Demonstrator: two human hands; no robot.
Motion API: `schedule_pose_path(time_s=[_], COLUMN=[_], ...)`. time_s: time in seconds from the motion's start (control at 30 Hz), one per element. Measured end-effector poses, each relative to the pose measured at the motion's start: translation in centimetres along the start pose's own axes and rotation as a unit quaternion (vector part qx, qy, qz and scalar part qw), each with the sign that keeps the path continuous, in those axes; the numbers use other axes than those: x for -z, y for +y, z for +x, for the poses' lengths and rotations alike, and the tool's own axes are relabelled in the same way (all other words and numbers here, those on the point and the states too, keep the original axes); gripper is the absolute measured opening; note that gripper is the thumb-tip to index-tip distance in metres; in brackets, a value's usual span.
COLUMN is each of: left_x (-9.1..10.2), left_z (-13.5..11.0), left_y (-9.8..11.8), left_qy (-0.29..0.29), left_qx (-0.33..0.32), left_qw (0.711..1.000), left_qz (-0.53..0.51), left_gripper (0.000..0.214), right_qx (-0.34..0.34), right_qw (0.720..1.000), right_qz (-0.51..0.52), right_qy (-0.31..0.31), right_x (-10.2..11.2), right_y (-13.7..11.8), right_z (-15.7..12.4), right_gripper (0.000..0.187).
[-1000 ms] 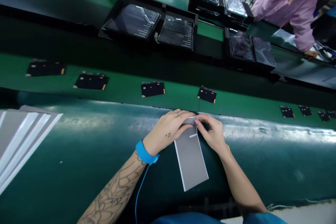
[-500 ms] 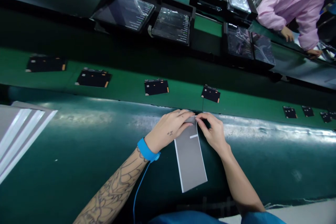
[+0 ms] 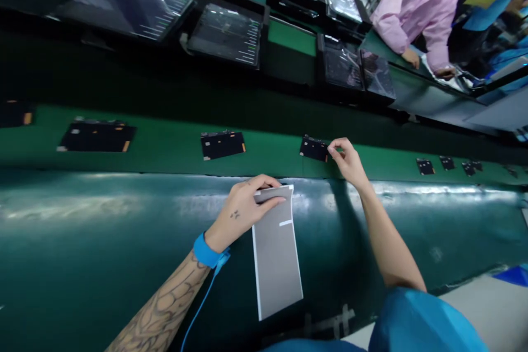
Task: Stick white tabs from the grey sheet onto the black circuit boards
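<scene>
So the right hand (image 3: 348,159) was taken off the grey sheet (image 3: 275,264) and stretched out to the small black board (image 3: 314,148) on the green belt (image 3: 268,157), fingertips pinched at the board's right edge. The sheet was left lying on the dark surface (image 3: 103,242), its top end pinched and curled up a bit by the left hand (image 3: 241,209). Half a second earlier, both hands were seen bunched together on that top end.

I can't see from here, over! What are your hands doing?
Left hand grips grey sheet at top edge. Right hand pinches small black board on green belt. Nothing blocking.
</scene>
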State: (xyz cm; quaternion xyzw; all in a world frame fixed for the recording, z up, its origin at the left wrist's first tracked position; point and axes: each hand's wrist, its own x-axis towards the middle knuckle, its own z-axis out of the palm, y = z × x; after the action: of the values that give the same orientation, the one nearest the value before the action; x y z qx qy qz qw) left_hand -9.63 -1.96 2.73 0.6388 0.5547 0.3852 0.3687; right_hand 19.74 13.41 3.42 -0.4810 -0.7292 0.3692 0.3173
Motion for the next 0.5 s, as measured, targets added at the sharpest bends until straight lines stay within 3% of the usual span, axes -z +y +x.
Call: schedule_pose_path(time_s=[0.1, 0.2, 0.33, 0.5], left_x=[-0.5, -0.7, -0.7, -1.0], left_z=[-0.2, -0.3, -0.3, -0.4], left_y=[-0.1, -0.1, 0.0, 0.4], left_qy=[0.020, 0.003, -0.024, -0.007], left_qx=[-0.018, -0.013, 0.005, 0.054], left_qw=[0.999, 0.998, 0.997, 0.996], left_qz=[-0.032, -0.059, -0.075, -0.067], left_gripper=[0.019, 0.021, 0.025, 0.025], right_qx=[-0.001, 0.003, -0.013, -0.037], right_qw=[0.996, 0.991, 0.987, 0.989], right_qz=[-0.063, -0.103, -0.128, -0.129], right_qy=[-0.064, -0.088, -0.100, -0.065], right_x=[2.4, 3.3, 3.4, 2.7], right_y=[2.6, 3.7, 4.2, 4.9], right_z=[2.8, 4.3, 5.0, 4.5], right_gripper=[0.030, 0.028, 0.024, 0.024])
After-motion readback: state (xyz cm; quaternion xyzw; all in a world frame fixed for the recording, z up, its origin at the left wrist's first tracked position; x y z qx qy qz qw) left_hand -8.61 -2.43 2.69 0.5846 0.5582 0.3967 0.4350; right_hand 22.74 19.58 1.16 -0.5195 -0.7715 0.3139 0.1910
